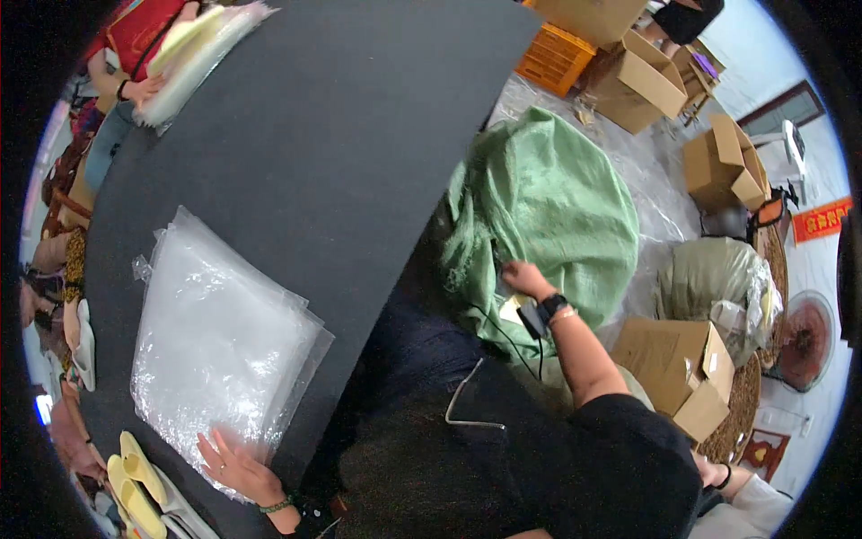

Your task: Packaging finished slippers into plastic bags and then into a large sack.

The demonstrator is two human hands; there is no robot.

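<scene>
A stack of clear plastic bags lies on the dark table to my left. My left hand rests flat on the near corner of the bags, fingers spread. On my right, a large green woven sack bulges beside the table edge. My right hand is at the sack's near side, fingers curled and partly hidden; what they hold, if anything, I cannot make out. Beside my right wrist are a small black device with a cable and a pale yellow piece.
Yellow slippers lie at the near left table edge. Across the table, another person's hand touches more plastic-wrapped items. Cardboard boxes, an orange crate and a wrapped bundle stand on the right. Other people are nearby.
</scene>
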